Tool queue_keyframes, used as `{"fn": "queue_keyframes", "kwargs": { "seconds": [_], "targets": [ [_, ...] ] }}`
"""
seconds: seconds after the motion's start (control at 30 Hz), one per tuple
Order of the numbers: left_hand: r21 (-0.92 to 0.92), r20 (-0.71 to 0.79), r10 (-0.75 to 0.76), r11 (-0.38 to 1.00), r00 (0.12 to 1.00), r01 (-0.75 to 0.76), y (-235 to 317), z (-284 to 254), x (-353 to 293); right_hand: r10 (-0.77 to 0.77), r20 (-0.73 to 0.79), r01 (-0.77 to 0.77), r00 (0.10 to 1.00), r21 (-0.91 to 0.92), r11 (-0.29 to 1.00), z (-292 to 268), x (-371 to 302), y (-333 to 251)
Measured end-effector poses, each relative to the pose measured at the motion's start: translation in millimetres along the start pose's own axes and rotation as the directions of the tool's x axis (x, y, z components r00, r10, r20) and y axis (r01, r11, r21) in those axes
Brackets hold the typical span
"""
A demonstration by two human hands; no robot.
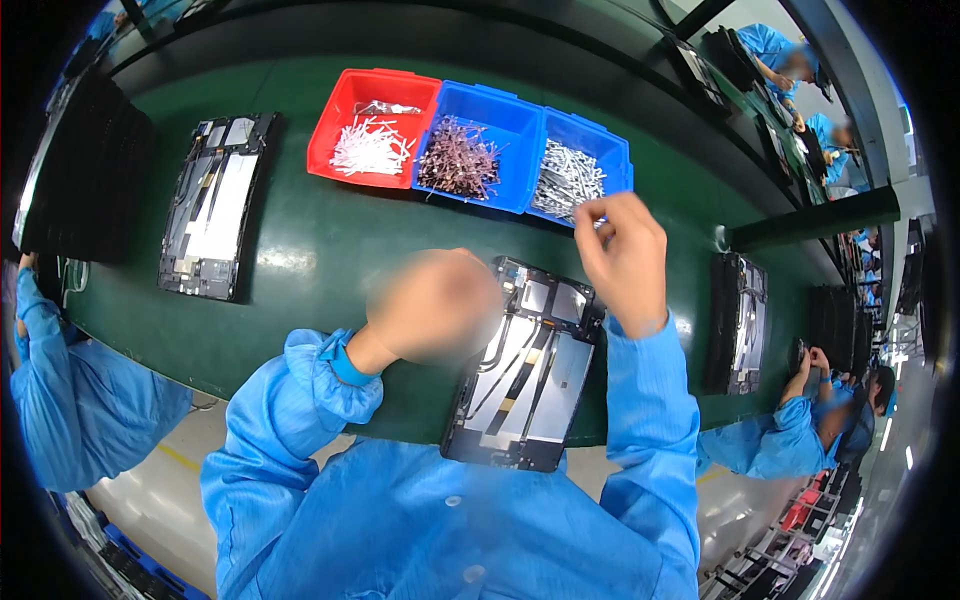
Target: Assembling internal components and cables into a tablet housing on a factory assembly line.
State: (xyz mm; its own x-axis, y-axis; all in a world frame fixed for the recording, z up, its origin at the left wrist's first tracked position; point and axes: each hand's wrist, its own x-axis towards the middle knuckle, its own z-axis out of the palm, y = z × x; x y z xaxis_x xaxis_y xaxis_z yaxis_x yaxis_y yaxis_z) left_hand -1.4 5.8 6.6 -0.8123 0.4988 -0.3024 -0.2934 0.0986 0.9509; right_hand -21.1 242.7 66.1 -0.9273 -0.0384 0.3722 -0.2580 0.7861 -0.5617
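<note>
In front of me, near the table's front edge, lies an opened tablet [530,375] with its silver and black insides facing up. My left hand [435,305] is at the tablet's upper left; a blur covers its fingers, so their grip is hidden. Over the tablet's upper right corner, just below the blue bin of small silver strips [570,180], my right hand [625,255] is closed with thumb and forefinger together. Whatever it may pinch is too small to make out.
A red bin [322,150] holds white strips, and a middle blue bin [515,125] holds brownish-purple small parts. Another opened tablet [215,215] lies left, near a tall black stack [85,170]. More tablets [745,320] stand right. Co-workers in blue sit on both sides.
</note>
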Motion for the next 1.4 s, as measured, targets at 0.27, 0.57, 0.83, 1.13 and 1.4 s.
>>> {"fn": "queue_keyframes", "kwargs": {
  "seconds": [0.27, 0.57, 0.83, 1.13, 1.4],
  "targets": [
    [-0.405, 0.29, -0.068, 0.895, 0.955, 0.187, 11, -4, -1, -0.284, 0.123, 0.25, 0.951, 0.233, 0.94, 6, -48, -6],
    [-0.282, 0.107, 0.054, 0.959, 0.993, -0.022, -1, 10, 2, 0.157, 0.269, -0.295, 0.95, 0.614, 0.733, 17, -69, -11],
    [-0.159, 0.015, 0.114, 0.981, 0.993, -0.11, -1, 17, 0, 0.191, 0.288, -0.344, 0.938, 0.733, 0.587, 33, -76, 3],
    [-0.179, -0.065, 0.127, 0.974, 0.99, -0.136, -2, 11, 1, -0.005, 0.22, -0.107, 0.975, 0.496, 0.862, 23, -69, -7],
    [-0.305, 0.174, -0.009, 0.95, 0.985, 0.063, 4, -11, 4, -0.258, 0.129, 0.179, 0.957, 0.436, 0.882, 21, -69, -5]
  ]
}}
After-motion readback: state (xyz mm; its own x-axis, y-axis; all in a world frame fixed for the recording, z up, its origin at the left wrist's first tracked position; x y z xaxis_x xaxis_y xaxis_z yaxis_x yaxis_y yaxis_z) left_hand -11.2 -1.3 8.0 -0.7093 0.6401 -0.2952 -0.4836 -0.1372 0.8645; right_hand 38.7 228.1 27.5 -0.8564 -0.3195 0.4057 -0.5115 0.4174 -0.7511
